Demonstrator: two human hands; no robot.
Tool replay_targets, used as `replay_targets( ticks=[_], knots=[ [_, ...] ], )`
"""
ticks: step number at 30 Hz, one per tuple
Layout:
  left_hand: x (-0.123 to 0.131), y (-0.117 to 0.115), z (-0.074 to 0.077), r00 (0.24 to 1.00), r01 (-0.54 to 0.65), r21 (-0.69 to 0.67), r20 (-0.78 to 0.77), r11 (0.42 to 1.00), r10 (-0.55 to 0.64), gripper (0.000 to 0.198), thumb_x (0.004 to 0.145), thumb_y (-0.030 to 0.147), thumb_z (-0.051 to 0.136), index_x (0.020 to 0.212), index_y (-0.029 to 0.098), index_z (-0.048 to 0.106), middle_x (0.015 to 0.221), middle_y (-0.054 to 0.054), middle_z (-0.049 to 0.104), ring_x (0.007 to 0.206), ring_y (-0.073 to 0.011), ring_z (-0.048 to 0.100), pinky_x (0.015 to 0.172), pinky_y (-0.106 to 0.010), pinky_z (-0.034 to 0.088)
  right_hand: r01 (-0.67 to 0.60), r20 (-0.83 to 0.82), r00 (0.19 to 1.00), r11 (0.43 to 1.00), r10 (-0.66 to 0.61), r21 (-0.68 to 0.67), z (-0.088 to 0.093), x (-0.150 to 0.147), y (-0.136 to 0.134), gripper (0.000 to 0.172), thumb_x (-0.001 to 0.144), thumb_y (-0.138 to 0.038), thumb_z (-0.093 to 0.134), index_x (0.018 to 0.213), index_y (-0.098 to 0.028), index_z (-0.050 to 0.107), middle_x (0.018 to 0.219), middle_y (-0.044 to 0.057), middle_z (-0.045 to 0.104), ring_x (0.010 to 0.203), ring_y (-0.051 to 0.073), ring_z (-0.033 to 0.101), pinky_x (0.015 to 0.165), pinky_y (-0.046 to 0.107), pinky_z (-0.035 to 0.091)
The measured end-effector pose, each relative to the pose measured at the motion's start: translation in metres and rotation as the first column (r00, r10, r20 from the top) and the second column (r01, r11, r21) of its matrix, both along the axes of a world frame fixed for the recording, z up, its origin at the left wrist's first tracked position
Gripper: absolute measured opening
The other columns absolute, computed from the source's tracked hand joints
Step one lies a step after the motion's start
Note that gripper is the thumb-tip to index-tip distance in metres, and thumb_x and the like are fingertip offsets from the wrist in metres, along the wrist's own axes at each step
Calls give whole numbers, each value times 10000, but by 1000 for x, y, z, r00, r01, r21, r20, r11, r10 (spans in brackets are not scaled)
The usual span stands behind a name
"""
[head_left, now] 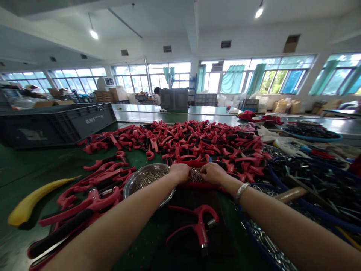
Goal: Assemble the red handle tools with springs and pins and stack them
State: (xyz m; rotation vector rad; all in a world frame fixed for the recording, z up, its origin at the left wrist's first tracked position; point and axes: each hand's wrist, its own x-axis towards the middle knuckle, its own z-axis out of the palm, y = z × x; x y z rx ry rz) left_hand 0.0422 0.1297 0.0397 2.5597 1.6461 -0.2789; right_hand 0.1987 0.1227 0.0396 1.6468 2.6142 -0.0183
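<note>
Both my hands reach forward to a small red tray (194,185) that holds small metal pieces (196,175). On the tray's left side, my left hand (181,172) has its fingers curled down, and its fingertips are hidden. Across from it, my right hand (213,173) is pinched at the edge of the metal pieces; what is between the fingertips is too small to make out. A steel bowl (128,187) of similar small metal parts sits under my left forearm. Below my hands, a red hand gripper with a spring (201,226) lies on a dark pad.
Red hand grips (186,139) are heaped beyond the tray, and assembled ones (104,203) lie left near a banana (36,199). At right, a hammer (291,194) rests on blue baskets of metal parts (318,180). A grey crate (93,122) stands back left.
</note>
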Motion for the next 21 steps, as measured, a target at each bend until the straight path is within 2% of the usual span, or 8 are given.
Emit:
replay_targets(
  ticks=[6,12,17,21],
  knots=[
    [3,1,3,998,6,-2,-68,1000,-6,296,856,318,499,1107,162,517,1124,-77,534,958,-194,546,806,-400,467,22,32,999,1000,-21,-4,3,-1,2,205,874,-323,503,983,-168,580,1021,48,591,877,171,575,773,369,476],
    [7,6,8,998,45,-8,-46,999,-45,278,855,310,504,1095,172,525,1118,-72,538,960,-191,546,807,-390,467,-9,91,996,1000,9,-3,4,1,-6,198,868,-308,515,995,-168,576,1030,51,587,883,171,574,770,369,479],
    [-5,8,9,999,31,24,-26,999,-30,289,860,315,493,1115,180,515,1149,-76,522,981,-197,535,824,-399,459,-43,126,991,998,38,36,5,5,-12,202,859,-298,534,980,-142,579,1006,56,596,887,177,578,779,381,477],
    [-13,4,16,996,24,-27,-84,999,-26,279,850,317,510,1085,168,532,1118,-72,540,974,-197,541,821,-400,458,-75,119,991,994,66,76,10,10,-25,186,858,-234,532,1014,-141,570,993,51,611,894,182,586,785,390,475]
  ],
)
